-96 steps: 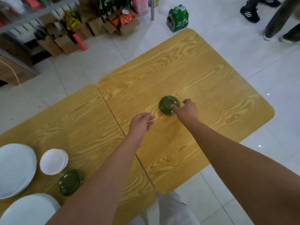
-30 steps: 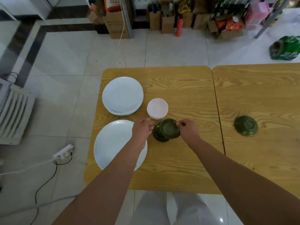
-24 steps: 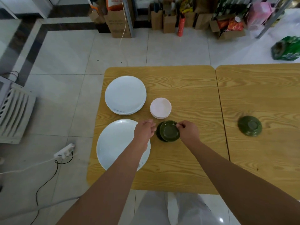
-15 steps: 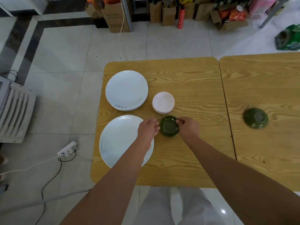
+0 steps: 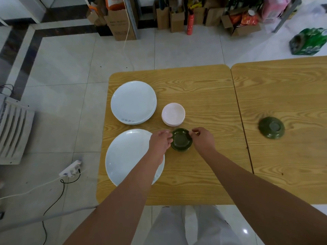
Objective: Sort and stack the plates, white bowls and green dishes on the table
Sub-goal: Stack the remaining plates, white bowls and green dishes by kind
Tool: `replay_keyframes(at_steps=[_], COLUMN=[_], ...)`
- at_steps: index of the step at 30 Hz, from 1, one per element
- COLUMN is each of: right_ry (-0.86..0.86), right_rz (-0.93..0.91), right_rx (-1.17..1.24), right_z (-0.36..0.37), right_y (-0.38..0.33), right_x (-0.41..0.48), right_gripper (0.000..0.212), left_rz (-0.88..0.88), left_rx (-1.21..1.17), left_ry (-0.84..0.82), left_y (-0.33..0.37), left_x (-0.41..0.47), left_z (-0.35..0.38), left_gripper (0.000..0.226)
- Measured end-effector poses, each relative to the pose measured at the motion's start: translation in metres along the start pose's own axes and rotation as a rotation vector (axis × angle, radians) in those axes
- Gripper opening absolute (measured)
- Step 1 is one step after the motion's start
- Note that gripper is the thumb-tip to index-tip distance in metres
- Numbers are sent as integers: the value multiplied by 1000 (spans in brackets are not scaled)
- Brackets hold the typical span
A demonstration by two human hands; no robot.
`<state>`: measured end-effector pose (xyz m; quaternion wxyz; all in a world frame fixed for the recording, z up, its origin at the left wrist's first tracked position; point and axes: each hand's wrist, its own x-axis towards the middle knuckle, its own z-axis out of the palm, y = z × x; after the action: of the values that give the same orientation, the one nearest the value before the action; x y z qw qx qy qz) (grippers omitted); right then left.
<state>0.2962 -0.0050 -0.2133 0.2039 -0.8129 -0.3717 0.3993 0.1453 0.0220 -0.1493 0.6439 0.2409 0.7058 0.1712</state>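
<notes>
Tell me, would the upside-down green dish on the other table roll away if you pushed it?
Probably not: the upside-down green dish lies rim-down on the right table, so it would likely slide, not roll. It looks glossy and hard, so it may be slippery to pinch and could chip if dropped.

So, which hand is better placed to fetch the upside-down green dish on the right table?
The right hand. Both hands are at the stacked green dishes, but the upside-down green dish lies on its side, beyond the table seam; the left hand must cross over.
</notes>
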Motion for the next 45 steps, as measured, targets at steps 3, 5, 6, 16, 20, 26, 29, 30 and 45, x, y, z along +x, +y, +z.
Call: replay_keyframes(at_steps=[3,5,6,16,20,26,29,30,45], right_ry=[19,27,31,136,157,220,180,165,48], right_rz=[-6,-17,-24,4,58,178,217,218,213], right_rx=[-29,-17,-9,-30,-73,-299,-432,-459,-579], right_z=[-9,-18,-24,-119,-166,-214,-224,-225,-223], right_y=[0,1,2,42,73,115,123,126,138], right_x=[0,2,2,20,32,54,62,65,101], right_gripper=[33,34,34,36,39,49,61,65,94], left_rz=[-4,-27,-19,135,112,89,92,93,52], left_rx=[-35,-35,-32,37,130,155,155,173,165], left_ry=[11,18,13,-73,-117,-168,-166,-171,-147], left_y=[4,8,10,22,27,24,18,15,3], left_x=[-3,-4,-3,-11,-15,-15,-13,-13,2], left_z=[9,17,23,130,188,252,269,272,286], left_gripper=[26,13,10,16,17,16,22,22,12])
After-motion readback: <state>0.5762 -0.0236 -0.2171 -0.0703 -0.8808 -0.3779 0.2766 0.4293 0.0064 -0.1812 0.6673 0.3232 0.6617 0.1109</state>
